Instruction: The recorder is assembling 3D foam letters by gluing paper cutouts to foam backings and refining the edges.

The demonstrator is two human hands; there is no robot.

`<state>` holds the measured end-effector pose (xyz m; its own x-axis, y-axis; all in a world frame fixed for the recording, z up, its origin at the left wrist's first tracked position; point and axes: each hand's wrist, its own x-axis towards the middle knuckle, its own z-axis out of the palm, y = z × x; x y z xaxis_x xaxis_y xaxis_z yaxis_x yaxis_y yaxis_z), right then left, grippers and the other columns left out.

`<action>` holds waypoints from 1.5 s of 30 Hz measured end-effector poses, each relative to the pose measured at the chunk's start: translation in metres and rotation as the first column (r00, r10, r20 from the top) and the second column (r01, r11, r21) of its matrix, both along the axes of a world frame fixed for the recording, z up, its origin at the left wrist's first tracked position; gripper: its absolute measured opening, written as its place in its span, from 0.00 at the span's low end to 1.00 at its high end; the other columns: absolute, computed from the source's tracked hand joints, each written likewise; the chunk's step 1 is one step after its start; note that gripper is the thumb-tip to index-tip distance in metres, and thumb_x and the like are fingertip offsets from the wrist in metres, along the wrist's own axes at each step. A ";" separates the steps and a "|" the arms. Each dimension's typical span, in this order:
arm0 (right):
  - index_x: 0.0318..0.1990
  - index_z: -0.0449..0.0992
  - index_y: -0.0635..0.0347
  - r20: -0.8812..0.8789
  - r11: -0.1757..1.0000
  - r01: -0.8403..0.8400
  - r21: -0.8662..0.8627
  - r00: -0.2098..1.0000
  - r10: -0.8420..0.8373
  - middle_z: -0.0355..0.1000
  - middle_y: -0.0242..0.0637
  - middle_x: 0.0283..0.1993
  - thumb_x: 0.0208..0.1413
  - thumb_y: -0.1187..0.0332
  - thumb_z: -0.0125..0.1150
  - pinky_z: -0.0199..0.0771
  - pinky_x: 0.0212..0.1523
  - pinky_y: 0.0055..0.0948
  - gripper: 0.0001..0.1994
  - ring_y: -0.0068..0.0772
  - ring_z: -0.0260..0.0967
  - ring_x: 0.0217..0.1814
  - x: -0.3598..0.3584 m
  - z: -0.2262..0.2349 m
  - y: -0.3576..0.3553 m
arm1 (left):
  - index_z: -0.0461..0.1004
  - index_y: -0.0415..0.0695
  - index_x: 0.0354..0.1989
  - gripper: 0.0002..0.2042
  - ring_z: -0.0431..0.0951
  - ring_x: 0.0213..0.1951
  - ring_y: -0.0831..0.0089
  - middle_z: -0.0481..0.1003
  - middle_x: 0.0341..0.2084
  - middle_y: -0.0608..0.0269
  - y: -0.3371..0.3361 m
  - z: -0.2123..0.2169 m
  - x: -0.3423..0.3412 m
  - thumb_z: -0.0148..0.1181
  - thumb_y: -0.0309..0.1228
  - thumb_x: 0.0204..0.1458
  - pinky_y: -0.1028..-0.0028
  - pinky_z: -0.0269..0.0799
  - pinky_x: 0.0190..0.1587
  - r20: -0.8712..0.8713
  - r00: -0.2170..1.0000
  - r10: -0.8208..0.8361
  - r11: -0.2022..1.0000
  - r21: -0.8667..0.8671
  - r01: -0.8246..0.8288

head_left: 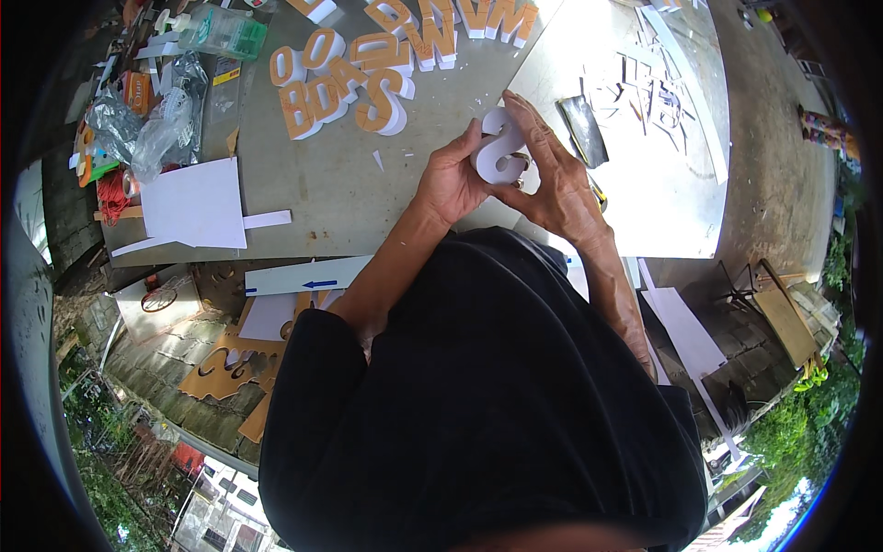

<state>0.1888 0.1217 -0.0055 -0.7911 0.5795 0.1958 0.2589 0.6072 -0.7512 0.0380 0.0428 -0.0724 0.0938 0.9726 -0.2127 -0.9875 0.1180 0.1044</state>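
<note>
Between my two hands, over the front part of the table, is a thick white S-shaped letter [498, 160]. My left hand [452, 175] grips its left side with the thumb up along the edge. On the other side my right hand [555, 179] closes round it, fingers stretched along the top right and thumb at the lower edge. Beyond the hands, to the left, stand several block letters [345, 78] with orange-brown faces and white sides. A black, flat phone-like object [583, 132] lies just right of my right hand.
The grey table [303, 202] carries white sheet pieces [193, 202] at left, beside clear plastic bags [170, 124] and a green-and-clear container [225, 35]. Dark thin strips [658, 97] lie on a white board [676, 207] at right. Cut-out brown sheets [230, 368] lie below the table edge.
</note>
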 end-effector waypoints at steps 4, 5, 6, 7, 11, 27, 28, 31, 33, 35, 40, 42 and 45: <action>0.71 0.54 0.52 -0.003 1.000 0.026 -0.004 1.000 -0.026 0.55 0.44 0.73 0.36 0.73 0.77 0.72 0.64 0.44 0.51 0.52 0.56 0.72 0.000 0.001 -0.002 | 0.63 0.38 0.60 0.23 0.78 0.48 0.56 0.73 0.50 0.50 0.002 0.002 -0.001 0.46 0.44 0.66 0.59 0.81 0.49 0.024 1.000 -0.016 1.000 0.011 0.016; 0.71 0.54 0.52 -0.003 1.000 0.025 -0.003 1.000 -0.025 0.55 0.44 0.73 0.36 0.73 0.77 0.72 0.64 0.44 0.51 0.52 0.56 0.72 -0.001 0.001 -0.003 | 0.63 0.38 0.59 0.23 0.79 0.47 0.56 0.73 0.49 0.50 0.002 0.002 -0.001 0.46 0.44 0.66 0.60 0.81 0.48 0.027 0.999 -0.018 1.000 0.011 0.017; 0.71 0.55 0.52 -0.013 0.999 0.030 0.019 0.999 -0.030 0.56 0.43 0.73 0.36 0.73 0.78 0.72 0.64 0.44 0.50 0.52 0.56 0.72 -0.001 0.001 -0.003 | 0.64 0.37 0.59 0.23 0.79 0.46 0.55 0.74 0.48 0.50 0.002 0.002 -0.001 0.46 0.45 0.66 0.60 0.82 0.46 0.029 0.999 -0.019 1.000 0.011 0.019; 0.70 0.55 0.52 -0.023 0.999 0.035 0.041 0.999 -0.034 0.56 0.43 0.72 0.35 0.73 0.78 0.72 0.64 0.44 0.50 0.51 0.56 0.72 -0.001 0.001 -0.004 | 0.64 0.37 0.59 0.23 0.79 0.46 0.55 0.74 0.48 0.50 0.002 0.002 0.000 0.46 0.45 0.66 0.60 0.82 0.46 0.028 0.999 -0.018 1.000 0.011 0.018; 0.70 0.56 0.52 -0.021 0.999 0.043 0.031 0.999 -0.042 0.56 0.43 0.72 0.35 0.73 0.78 0.71 0.65 0.44 0.50 0.51 0.55 0.73 -0.002 0.003 -0.005 | 0.65 0.37 0.58 0.24 0.80 0.44 0.54 0.74 0.47 0.50 0.001 0.005 0.001 0.48 0.45 0.65 0.61 0.82 0.44 -0.010 1.000 -0.011 1.000 0.010 0.011; 0.70 0.56 0.57 0.025 0.995 0.092 -0.024 0.996 -0.091 0.59 0.48 0.70 0.37 0.73 0.77 0.75 0.61 0.43 0.49 0.54 0.61 0.69 -0.001 -0.003 -0.009 | 0.67 0.40 0.57 0.22 0.78 0.47 0.59 0.74 0.48 0.54 0.000 0.009 0.006 0.49 0.46 0.64 0.59 0.80 0.46 -0.125 0.992 0.003 0.999 -0.054 -0.010; 0.70 0.56 0.57 0.019 0.995 0.096 -0.025 0.995 -0.096 0.60 0.50 0.69 0.37 0.73 0.77 0.76 0.60 0.43 0.49 0.56 0.63 0.67 0.000 -0.005 -0.009 | 0.67 0.40 0.57 0.22 0.78 0.47 0.59 0.74 0.48 0.54 0.001 0.011 0.007 0.49 0.46 0.64 0.59 0.80 0.46 -0.126 0.992 0.003 0.998 -0.054 -0.010; 0.70 0.56 0.59 -0.004 0.990 0.098 0.101 0.995 -0.098 0.62 0.53 0.67 0.37 0.72 0.77 0.77 0.58 0.43 0.49 0.57 0.66 0.64 0.000 -0.010 -0.007 | 0.67 0.40 0.57 0.22 0.78 0.47 0.62 0.74 0.48 0.57 0.004 0.015 0.007 0.50 0.46 0.64 0.63 0.80 0.46 -0.191 0.980 0.052 0.988 -0.133 -0.078; 0.69 0.56 0.60 -0.005 0.990 0.096 0.104 0.995 -0.096 0.63 0.54 0.66 0.37 0.72 0.77 0.77 0.57 0.43 0.48 0.58 0.67 0.63 0.002 -0.011 -0.006 | 0.66 0.42 0.59 0.21 0.73 0.54 0.68 0.73 0.50 0.59 0.003 0.018 0.007 0.46 0.44 0.66 0.66 0.70 0.55 -0.372 0.928 0.012 0.989 -0.132 -0.066; 0.69 0.56 0.60 -0.006 0.989 0.096 0.108 0.995 -0.096 0.63 0.55 0.66 0.37 0.72 0.77 0.78 0.56 0.43 0.48 0.58 0.68 0.62 0.003 -0.012 -0.004 | 0.66 0.42 0.59 0.21 0.73 0.53 0.69 0.73 0.49 0.60 0.004 0.021 0.006 0.47 0.43 0.66 0.66 0.71 0.55 -0.516 0.856 -0.023 0.986 -0.152 -0.065; 0.69 0.56 0.60 0.032 0.990 0.091 0.109 0.995 -0.095 0.63 0.54 0.66 0.38 0.72 0.77 0.79 0.54 0.43 0.48 0.58 0.68 0.62 0.003 -0.010 -0.002 | 0.65 0.37 0.58 0.25 0.76 0.49 0.72 0.73 0.46 0.55 0.007 0.032 0.001 0.57 0.43 0.61 0.71 0.76 0.50 -0.740 0.672 -0.032 0.992 -0.107 -0.070; 0.69 0.57 0.59 0.019 0.989 0.082 0.122 0.996 -0.085 0.63 0.54 0.66 0.38 0.71 0.77 0.79 0.55 0.44 0.47 0.58 0.68 0.62 0.001 -0.007 -0.003 | 0.63 0.35 0.58 0.25 0.76 0.50 0.70 0.72 0.46 0.55 0.008 0.027 0.004 0.57 0.43 0.61 0.70 0.76 0.51 -0.835 0.549 -0.032 0.993 -0.090 -0.080; 0.68 0.58 0.58 0.009 0.990 0.061 0.130 0.998 -0.062 0.65 0.53 0.65 0.39 0.68 0.78 0.77 0.57 0.45 0.46 0.58 0.68 0.62 -0.001 0.000 -0.003 | 0.62 0.35 0.59 0.26 0.76 0.50 0.69 0.72 0.46 0.53 0.008 0.028 0.009 0.56 0.42 0.62 0.69 0.75 0.52 -0.822 0.569 -0.006 0.991 -0.081 -0.108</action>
<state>0.1879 0.1191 -0.0052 -0.7578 0.5974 0.2623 0.3079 0.6819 -0.6635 0.0468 0.0507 -0.0443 -0.2249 0.9345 -0.2761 -0.4897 0.1366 0.8611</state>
